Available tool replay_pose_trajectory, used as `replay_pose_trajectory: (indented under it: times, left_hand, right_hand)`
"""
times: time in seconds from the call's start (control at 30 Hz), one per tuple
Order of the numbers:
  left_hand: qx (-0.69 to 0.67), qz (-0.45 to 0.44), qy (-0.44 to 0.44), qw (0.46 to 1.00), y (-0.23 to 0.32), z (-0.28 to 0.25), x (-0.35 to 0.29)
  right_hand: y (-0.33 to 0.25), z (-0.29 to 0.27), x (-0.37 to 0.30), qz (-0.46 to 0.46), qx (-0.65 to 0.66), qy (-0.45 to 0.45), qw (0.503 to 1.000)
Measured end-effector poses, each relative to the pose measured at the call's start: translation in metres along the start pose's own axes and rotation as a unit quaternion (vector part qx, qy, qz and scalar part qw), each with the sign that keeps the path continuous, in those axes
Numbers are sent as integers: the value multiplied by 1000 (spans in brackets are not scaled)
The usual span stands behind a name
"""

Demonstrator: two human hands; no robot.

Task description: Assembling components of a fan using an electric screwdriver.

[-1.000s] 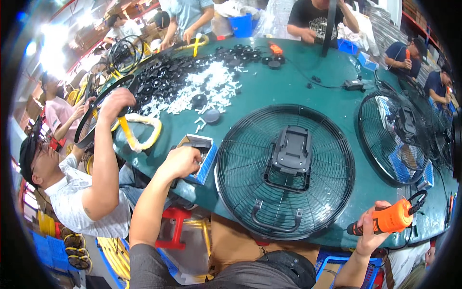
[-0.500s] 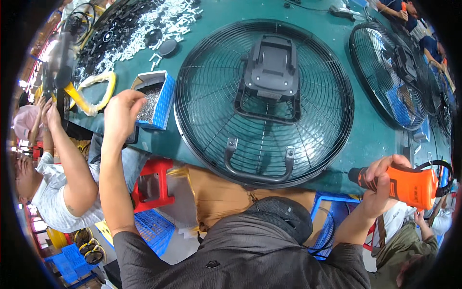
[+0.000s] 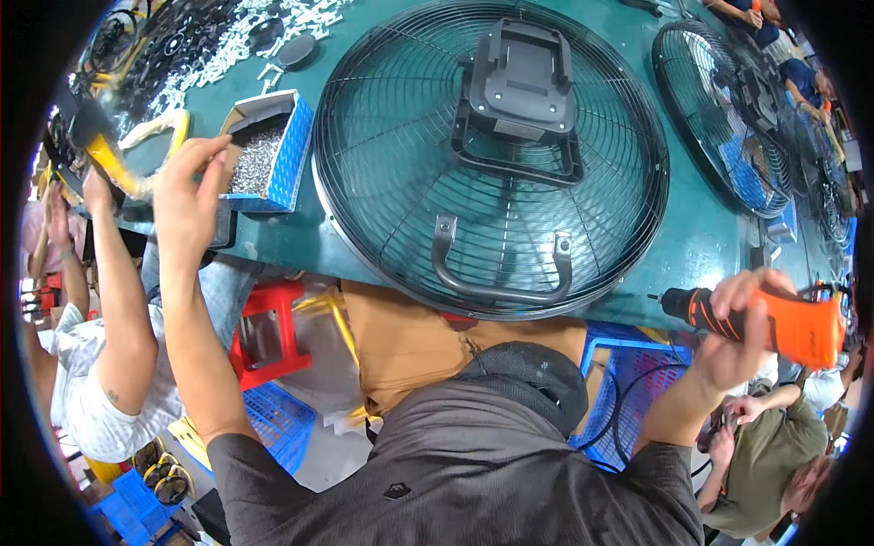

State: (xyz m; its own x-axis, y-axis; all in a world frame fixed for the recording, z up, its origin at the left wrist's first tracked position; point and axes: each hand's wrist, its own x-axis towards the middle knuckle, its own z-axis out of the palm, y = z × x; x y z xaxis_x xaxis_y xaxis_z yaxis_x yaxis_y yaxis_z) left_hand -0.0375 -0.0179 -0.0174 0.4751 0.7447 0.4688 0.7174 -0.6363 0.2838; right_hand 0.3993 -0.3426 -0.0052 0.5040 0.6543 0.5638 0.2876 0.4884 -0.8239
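A large round black fan (image 3: 492,227) lies on the green table in front of me, its wire guard upward. On it sit a grey motor housing (image 3: 523,77) with a bracket and, at the near side, a curved handle (image 3: 501,293). My left hand (image 3: 187,196) is closed in a pinch at the left edge of a blue cardboard box (image 3: 289,155) of small metal screws (image 3: 255,164); whatever the fingertips hold is too small to make out. To the right of the fan, my right hand (image 3: 728,350) grips an orange and black electric screwdriver (image 3: 806,329), its bit pointing left toward the fan.
Loose white and black parts (image 3: 205,55) are heaped at the far left, with a round black cap (image 3: 297,53) beside them. Another fan (image 3: 724,118) lies at the right. Co-workers sit on both sides. A red stool (image 3: 273,332) and blue crates (image 3: 628,400) stand below the table edge.
The whole view has shifted, so the fan sits higher in it. My left fingertips have drawn slightly left, from over the screws to the box's edge. The screwdriver stays in my right hand.
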Motion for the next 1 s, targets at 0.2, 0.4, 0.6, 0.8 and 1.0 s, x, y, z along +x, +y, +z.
replay_pose_trajectory:
  times: [0.2, 0.4, 0.6, 0.8, 1.0]
  left_hand:
    - [-443, -65, -20, 894, 121, 12, -93]
    - [-632, -15, -124, 765, 197, 65, -139]
    - [-576, 34, -121, 808, 188, 61, -139]
    - [-586, 53, -128, 798, 183, 62, -136]
    - [-592, 57, -139, 792, 181, 66, -136]
  right_hand:
    - [-49, 39, -6, 14, 259, 27, 966]
    - [-49, 103, -18, 17, 346, 28, 938]
    - [-46, 125, -21, 33, 329, -13, 944]
    - [-45, 127, -25, 41, 315, -27, 948]
    - [-44, 125, -24, 41, 312, -33, 949]
